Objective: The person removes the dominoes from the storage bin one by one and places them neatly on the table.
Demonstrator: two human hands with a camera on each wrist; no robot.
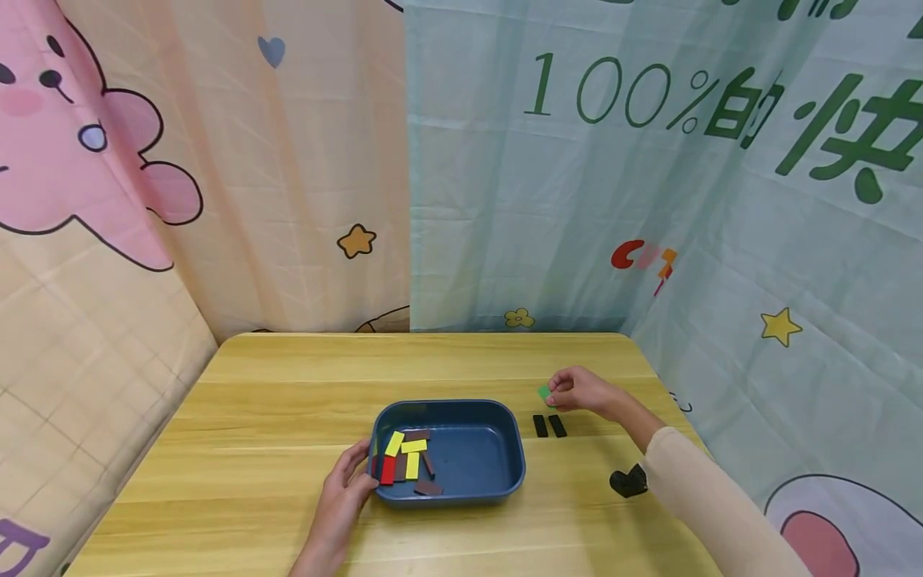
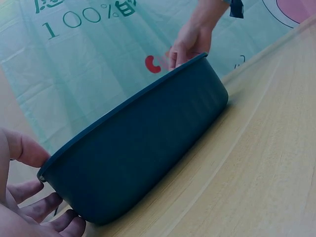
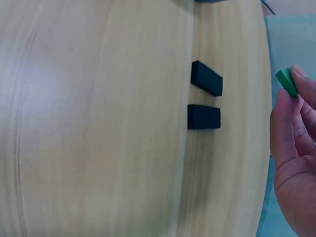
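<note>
A dark blue plastic basin [image 1: 469, 497] stands on the table, holding yellow, red and dark brown blocks in its left half. My left hand [image 1: 343, 490] grips the basin's left end, thumb over the rim and fingers against the outer wall, as the left wrist view [image 2: 29, 192] confirms. Beyond the basin's right end, my right hand [image 1: 582, 390] pinches a small green block [image 3: 286, 81] between thumb and fingertips. Two black blocks, one left [image 1: 540, 425] and one right [image 1: 558, 425], lie side by side on the table just below that hand.
Near the right sleeve, a black object [image 1: 629, 481] sits at the table's right side. The wooden table [image 1: 238, 449] has rounded far corners. Printed curtains [image 1: 505, 200] hang behind and beside it.
</note>
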